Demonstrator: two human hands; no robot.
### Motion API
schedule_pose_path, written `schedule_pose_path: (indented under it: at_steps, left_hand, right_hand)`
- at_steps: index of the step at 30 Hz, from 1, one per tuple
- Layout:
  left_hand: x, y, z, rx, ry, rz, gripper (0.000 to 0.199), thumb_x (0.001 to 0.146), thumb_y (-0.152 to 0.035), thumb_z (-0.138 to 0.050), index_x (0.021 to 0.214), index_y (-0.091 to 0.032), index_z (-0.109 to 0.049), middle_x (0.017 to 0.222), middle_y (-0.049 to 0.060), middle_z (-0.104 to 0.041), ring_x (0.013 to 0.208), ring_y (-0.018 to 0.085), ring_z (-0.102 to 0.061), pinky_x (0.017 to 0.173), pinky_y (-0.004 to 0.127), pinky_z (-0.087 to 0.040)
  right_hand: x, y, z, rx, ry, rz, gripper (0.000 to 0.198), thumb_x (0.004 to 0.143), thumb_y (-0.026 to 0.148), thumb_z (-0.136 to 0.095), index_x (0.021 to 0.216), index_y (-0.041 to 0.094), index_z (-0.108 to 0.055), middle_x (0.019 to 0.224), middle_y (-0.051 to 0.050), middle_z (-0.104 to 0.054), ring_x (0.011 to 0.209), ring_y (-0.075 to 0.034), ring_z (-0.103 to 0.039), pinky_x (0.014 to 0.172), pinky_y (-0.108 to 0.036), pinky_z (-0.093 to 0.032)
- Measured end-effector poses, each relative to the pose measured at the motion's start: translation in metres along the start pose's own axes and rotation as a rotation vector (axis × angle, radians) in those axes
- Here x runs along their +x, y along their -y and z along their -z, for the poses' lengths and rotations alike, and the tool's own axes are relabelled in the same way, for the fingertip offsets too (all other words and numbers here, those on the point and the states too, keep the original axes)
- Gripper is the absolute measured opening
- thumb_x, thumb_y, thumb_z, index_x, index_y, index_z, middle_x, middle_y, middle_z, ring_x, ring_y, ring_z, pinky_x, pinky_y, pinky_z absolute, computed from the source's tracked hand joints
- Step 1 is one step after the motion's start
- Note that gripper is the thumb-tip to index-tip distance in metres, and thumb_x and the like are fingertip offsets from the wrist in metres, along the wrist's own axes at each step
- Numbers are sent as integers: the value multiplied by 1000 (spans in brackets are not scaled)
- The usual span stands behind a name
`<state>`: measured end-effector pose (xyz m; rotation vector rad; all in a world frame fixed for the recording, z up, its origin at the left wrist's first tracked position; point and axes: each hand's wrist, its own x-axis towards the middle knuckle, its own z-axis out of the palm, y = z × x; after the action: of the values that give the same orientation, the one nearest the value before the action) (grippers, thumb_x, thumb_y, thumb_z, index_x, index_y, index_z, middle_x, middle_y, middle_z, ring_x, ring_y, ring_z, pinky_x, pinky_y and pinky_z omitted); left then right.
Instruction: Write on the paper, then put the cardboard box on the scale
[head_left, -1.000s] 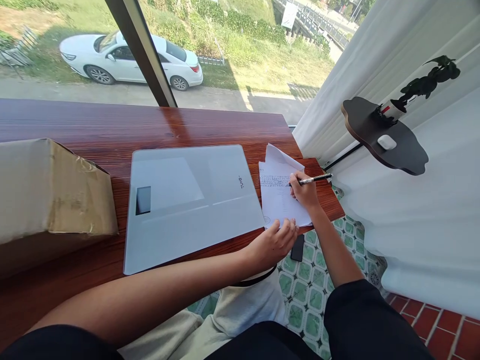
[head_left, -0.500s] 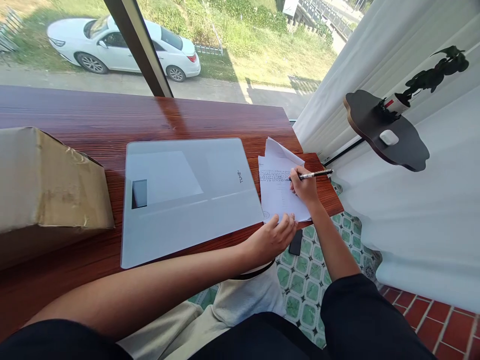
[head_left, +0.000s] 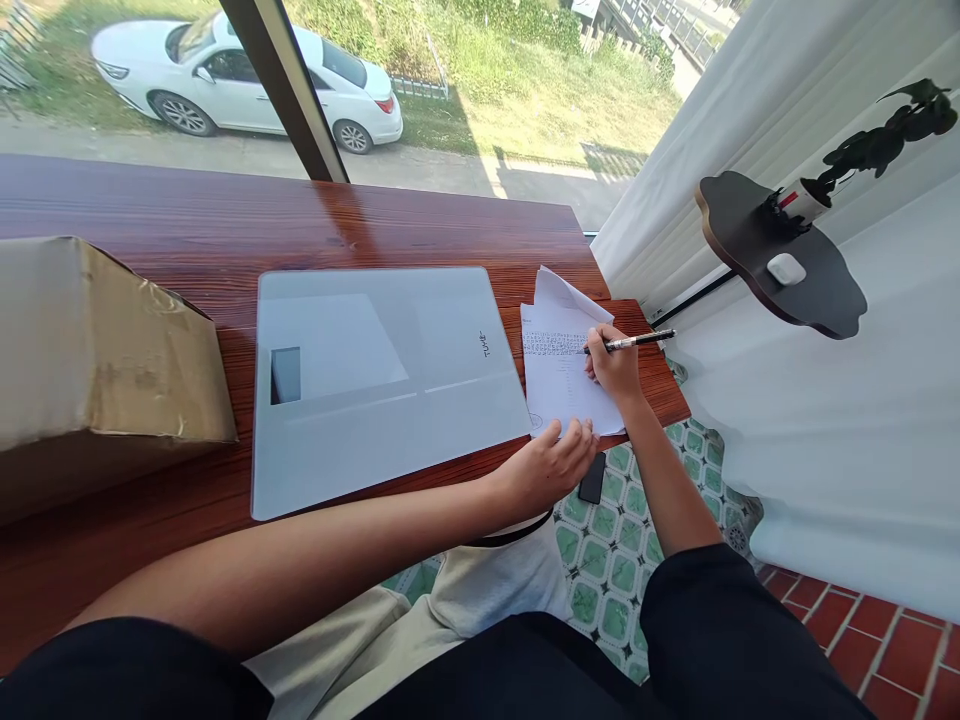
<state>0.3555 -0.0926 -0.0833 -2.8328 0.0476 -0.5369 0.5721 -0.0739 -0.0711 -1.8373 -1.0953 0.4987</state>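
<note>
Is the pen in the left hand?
No, the right hand holds the pen on the paper; the left hand presses the paper's near edge.

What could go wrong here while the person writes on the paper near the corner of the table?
1. The paper lies at the table's near edge by its right corner; only the left hand's fingertips pin it, so it might slide off.
2. The right hand rests on the sheet behind the pen, so fresh ink might smear.
3. The glass scale sits close to the near edge beside the left forearm; a nudge might shift it.
</note>
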Motion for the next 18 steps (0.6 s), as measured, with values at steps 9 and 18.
schedule_pose_path:
  at_steps: [9,18]
  left_hand:
    - [2,1,2,-2,18,-4,46,100,-20,-37,141,-9,-55,143,18,-59,122,24,-58,94,38,-46]
    - [1,-1,2,1,-8,6,45,99,-20,-38,140,-10,-56,141,18,-60,123,25,-58,94,38,-45]
  right_hand:
    - [0,1,2,-49,7,47,33,95,42,-49,70,20,-50,48,2,-51,36,-11,-47,38,-23,-38]
    - [2,-3,4,32,-126,71,34,95,45,-48,72,20,-51,49,3,-48,38,-12,-46,39,-25,-37]
